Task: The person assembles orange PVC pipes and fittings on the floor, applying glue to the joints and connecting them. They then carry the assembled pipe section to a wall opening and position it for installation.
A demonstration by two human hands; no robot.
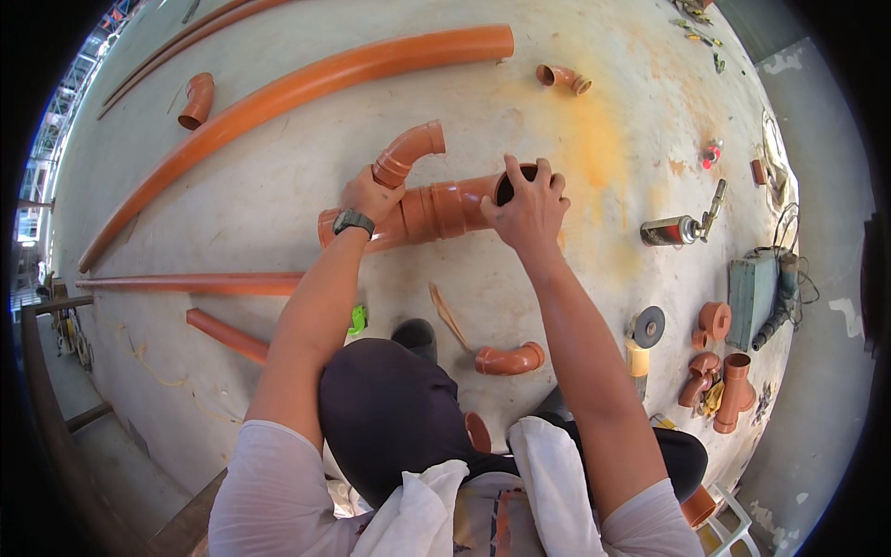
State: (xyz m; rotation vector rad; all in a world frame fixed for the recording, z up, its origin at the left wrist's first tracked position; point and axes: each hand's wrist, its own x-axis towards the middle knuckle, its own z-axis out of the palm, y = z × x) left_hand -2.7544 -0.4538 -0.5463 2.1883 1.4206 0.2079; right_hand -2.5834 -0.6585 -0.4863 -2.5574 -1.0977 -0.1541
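A thick orange-brown plastic pipe assembly (436,212) lies across the floor in front of me, with collars along its middle. A curved elbow (408,153) rises from its left part, and its lower end is hidden by my left hand (373,197). That hand, with a dark watch at the wrist, is closed around the elbow's base. On the right, my right hand (531,209) grips the rim of the assembly's open end, thumb on the near side and fingers curled over the dark opening. Nearer my body, a loose elbow (509,360) rests on the floor.
A long orange pipe (316,79) curves across the far left, near two small elbows (197,100). Thinner pipes (200,283) lie to the left. A gas torch (673,230), a grinding disc (649,327), a green metal box (750,297) and a branch fitting (735,395) sit right.
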